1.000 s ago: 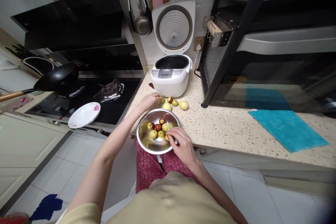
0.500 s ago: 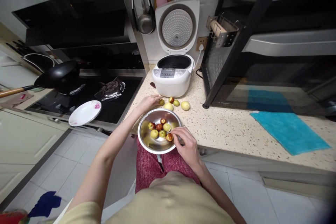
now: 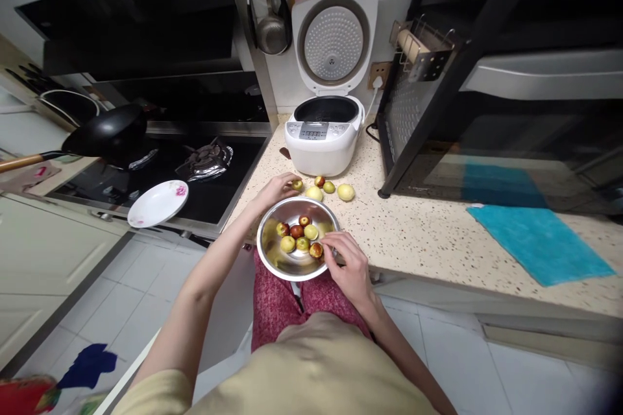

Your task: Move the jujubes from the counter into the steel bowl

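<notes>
Fingertips of my left hand are closed round a green jujube on the counter, just behind the metal bowl. My right hand hangs over the bowl's right rim, thumb and fingers apart, close to a red-brown jujube. Several red and yellow-green jujubes lie in the steel bowl, which sits at the counter's front edge before my body. Behind it on the counter lie a red jujube, a small green one and two larger pale ones, including one at the right.
A white rice cooker with its lid raised stands behind the fruit. Left are a stove with a white plate at its front edge and a black wok. A blue cloth and a dark rack with an oven are at right.
My left fingers have closed further round the green jujube, which has shifted slightly left. My right hand stays over the bowl's rim. The whole view has tilted a little.
</notes>
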The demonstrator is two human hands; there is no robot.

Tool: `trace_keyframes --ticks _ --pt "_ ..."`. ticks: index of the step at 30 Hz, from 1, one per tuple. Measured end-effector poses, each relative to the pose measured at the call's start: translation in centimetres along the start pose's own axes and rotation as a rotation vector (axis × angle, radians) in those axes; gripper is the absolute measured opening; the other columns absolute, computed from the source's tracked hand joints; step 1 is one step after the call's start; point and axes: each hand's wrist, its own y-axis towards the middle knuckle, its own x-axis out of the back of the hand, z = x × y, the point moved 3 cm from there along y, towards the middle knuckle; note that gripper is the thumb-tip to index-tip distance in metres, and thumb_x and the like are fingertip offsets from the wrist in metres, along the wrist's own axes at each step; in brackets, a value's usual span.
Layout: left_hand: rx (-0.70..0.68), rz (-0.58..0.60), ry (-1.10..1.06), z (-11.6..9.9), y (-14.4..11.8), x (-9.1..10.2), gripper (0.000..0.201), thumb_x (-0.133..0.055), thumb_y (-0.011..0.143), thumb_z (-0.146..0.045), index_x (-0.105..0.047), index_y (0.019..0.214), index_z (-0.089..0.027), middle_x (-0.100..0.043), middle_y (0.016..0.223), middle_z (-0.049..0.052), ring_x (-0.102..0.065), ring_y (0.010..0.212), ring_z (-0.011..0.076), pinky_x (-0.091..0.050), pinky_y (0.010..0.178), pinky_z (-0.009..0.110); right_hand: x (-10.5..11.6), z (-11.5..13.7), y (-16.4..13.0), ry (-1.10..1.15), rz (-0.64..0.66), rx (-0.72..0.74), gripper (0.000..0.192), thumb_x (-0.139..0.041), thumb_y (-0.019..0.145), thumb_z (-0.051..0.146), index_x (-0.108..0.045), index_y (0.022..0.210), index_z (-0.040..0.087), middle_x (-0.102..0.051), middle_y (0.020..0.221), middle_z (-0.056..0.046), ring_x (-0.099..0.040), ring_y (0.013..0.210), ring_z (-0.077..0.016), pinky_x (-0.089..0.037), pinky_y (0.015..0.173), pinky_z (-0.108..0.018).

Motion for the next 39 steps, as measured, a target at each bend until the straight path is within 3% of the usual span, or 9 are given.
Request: trace_keyframes --ticks 3,7,11,14,22,33,39 --pt "0.012 -0.088 0.010 -1.2 -1.4 2.1 0.024 -0.067 0.095 -0.023 -0.067 0.119 -0.017 -0.070 0.116 0.012 -0.069 0.106 0.0222 -0.059 0.096 0.039 -0.1 0.0 -0.1 -0.001 0.001 0.001 0.020 -0.058 0.098 0.007 -0.070 0.102 0.022 -0.076 0.095 -0.006 -0.071 0.095 -0.0213 -0.061 0.087 -0.039" --pt "-0.011 -0.141 0.019 -5.4 -4.2 4.7 0.024 -0.069 0.096 -0.026 -0.067 0.120 -0.019 -0.068 0.116 0.010 -0.069 0.105 0.0207 -0.058 0.093 0.036 -0.4 0.1 -0.1 -0.003 0.000 0.003 0.020 -0.058 0.098 0.008 -0.071 0.102 0.023 -0.076 0.095 -0.006 -0.072 0.093 -0.0217 -0.061 0.086 -0.040" --pt "-0.037 0.089 -0.019 -10.0 -7.0 4.6 0.025 -0.070 0.097 -0.031 -0.066 0.119 -0.020 -0.069 0.116 0.009 -0.069 0.109 0.0227 -0.058 0.095 0.037 -0.6 0.1 0.1 -0.003 0.011 0.000 0.019 -0.058 0.097 0.009 -0.071 0.101 0.022 -0.077 0.094 -0.006 -0.072 0.092 -0.0221 -0.060 0.086 -0.040" --pt "-0.011 0.290 0.011 -11.6 -8.7 3.4 0.026 -0.070 0.098 -0.032 -0.065 0.121 -0.020 -0.070 0.120 0.009 -0.071 0.107 0.0235 -0.059 0.090 0.036 -0.9 0.1 0.0 0.000 0.024 -0.006 0.020 -0.058 0.097 0.009 -0.072 0.101 0.022 -0.077 0.095 -0.006 -0.072 0.093 -0.0226 -0.060 0.087 -0.041" --pt "-0.038 0.423 0.054 -12.7 -10.2 1.7 0.020 -0.070 0.097 -0.022 -0.068 0.117 -0.020 -0.072 0.114 0.007 -0.072 0.103 0.0235 -0.056 0.087 0.034 -1.0 0.2 -0.3 -0.014 0.031 -0.003 0.020 -0.058 0.097 0.008 -0.071 0.101 0.022 -0.077 0.095 -0.006 -0.072 0.093 -0.0223 -0.060 0.088 -0.041" --pt "-0.029 0.450 0.093 -12.8 -10.3 1.0 0.019 -0.073 0.091 -0.012 -0.070 0.109 -0.018 -0.071 0.110 0.008 -0.070 0.100 0.0240 -0.054 0.089 0.034 -1.3 0.2 -0.4 -0.016 0.049 -0.009 0.020 -0.057 0.098 0.008 -0.071 0.101 0.023 -0.077 0.095 -0.006 -0.071 0.094 -0.0223 -0.059 0.088 -0.042" --pt "-0.037 0.488 0.039 -12.9 -10.0 1.5 0.016 -0.073 0.094 -0.022 -0.070 0.110 -0.018 -0.071 0.110 0.009 -0.070 0.103 0.0257 -0.055 0.091 0.036 -1.2 0.3 -0.3 -0.003 0.039 -0.016 0.019 -0.057 0.098 0.009 -0.071 0.099 0.022 -0.077 0.094 -0.006 -0.071 0.093 -0.0219 -0.059 0.087 -0.040"
